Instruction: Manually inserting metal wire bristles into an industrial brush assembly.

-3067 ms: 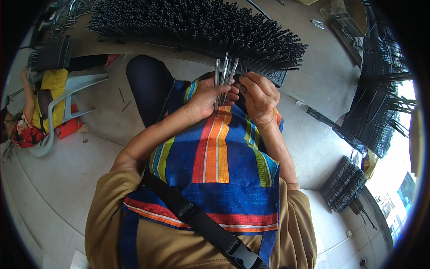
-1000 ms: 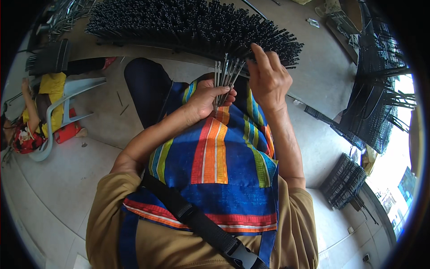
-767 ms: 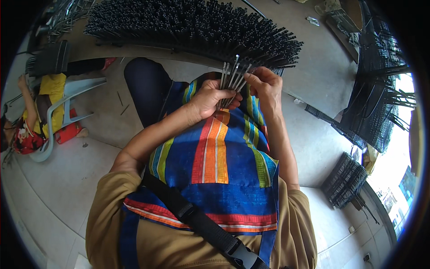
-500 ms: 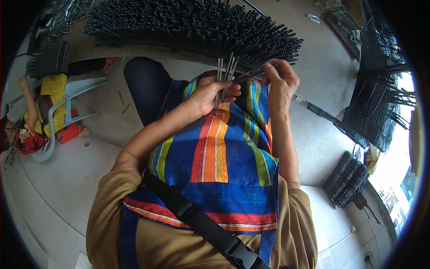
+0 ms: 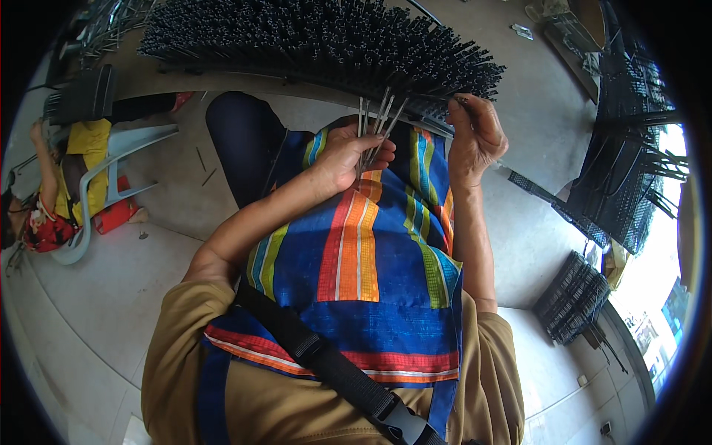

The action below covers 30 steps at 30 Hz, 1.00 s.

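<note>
My left hand (image 5: 347, 157) is closed around several thin grey metal rods (image 5: 383, 113), which fan upward above the lap of a striped blue apron (image 5: 393, 267). To the right, my right hand (image 5: 480, 144) is raised with thumb and fingertips pinched together. A thin dark rod (image 5: 436, 96) appears to run leftward from that pinch, hard to make out against the background. Just beyond both hands stands a long, dense row of upright black rods (image 5: 319, 37), its near edge close to the tips of the grey ones.
On the left, another person in a red patterned top (image 5: 52, 222) sits on a pale plastic chair (image 5: 89, 185). Black mesh racks (image 5: 612, 163) stand at the right, with a bundle of black rods (image 5: 572, 297) on the floor below. Two loose rods (image 5: 201, 159) lie on the floor.
My right hand has moved right and away from the left hand, its pinch now higher and farther off. The rods in my left hand are more spread out.
</note>
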Available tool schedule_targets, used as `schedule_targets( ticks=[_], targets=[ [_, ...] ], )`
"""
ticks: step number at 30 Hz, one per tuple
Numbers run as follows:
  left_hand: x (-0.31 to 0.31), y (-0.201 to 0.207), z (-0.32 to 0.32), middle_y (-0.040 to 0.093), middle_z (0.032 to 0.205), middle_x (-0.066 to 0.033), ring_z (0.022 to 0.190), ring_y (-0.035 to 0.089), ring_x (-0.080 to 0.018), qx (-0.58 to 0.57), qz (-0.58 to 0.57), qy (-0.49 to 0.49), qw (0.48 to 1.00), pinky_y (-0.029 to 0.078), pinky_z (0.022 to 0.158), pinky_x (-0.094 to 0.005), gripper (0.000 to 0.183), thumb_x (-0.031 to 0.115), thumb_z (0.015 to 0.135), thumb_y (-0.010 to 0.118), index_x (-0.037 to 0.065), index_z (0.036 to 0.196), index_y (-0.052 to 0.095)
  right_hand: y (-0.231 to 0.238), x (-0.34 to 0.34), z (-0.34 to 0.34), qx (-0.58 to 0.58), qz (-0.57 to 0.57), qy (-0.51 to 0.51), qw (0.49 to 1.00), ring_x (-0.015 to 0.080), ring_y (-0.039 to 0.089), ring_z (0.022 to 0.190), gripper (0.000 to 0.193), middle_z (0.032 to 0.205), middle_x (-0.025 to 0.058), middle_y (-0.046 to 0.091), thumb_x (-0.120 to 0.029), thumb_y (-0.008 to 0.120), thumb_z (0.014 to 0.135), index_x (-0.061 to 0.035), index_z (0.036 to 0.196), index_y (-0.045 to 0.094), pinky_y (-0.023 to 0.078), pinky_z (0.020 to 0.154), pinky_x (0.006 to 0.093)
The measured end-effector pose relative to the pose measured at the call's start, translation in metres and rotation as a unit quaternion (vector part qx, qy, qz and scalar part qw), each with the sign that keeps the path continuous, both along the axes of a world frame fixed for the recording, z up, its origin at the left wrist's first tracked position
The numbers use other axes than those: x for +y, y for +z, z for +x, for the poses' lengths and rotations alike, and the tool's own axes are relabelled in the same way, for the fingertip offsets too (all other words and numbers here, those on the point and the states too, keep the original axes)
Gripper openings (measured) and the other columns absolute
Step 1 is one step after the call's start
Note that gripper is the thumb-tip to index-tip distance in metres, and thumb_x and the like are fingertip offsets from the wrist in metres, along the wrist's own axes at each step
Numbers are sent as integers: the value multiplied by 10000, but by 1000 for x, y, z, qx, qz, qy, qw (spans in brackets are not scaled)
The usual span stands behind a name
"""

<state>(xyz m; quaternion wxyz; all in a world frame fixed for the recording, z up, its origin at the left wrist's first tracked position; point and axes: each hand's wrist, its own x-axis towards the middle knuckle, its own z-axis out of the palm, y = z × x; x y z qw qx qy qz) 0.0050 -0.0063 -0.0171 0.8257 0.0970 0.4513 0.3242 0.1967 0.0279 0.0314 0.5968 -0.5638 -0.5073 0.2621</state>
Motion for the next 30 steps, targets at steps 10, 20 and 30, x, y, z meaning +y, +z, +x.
schedule_targets(
  ticks=[10, 20, 30],
  targets=[
    [3, 1, -1, 676, 899, -144, 778, 682, -224, -15, -4, -7, 1000, 585, 681, -320, 193, 69, 878, 613, -7, 1055, 606, 18, 14, -20, -198, -36, -2, 979, 144, 572, 576, 115, 693, 49, 587, -15, 727, 724, -44, 824, 676, 453, 536, 254],
    [0, 5, -3, 684, 870, -132, 723, 680, -209, -63, 29, -10, 998, 577, 664, -316, 119, 58, 874, 603, 10, 980, 631, 18, -6, -18, -233, -123, 39, 964, 208, 624, 596, 175, 725, 84, 630, -122, 752, 712, -54, 860, 688, 479, 546, 287],
    [0, 15, 1, 689, 882, -141, 712, 683, -213, -51, 63, -75, 994, 576, 683, -319, 169, 24, 876, 591, 8, 1039, 633, -3, -17, -10, 100, -325, 117, 933, 60, 537, 579, 177, 667, 8, 613, -86, 743, 740, 26, 857, 673, 421, 526, 212]
  ],
)
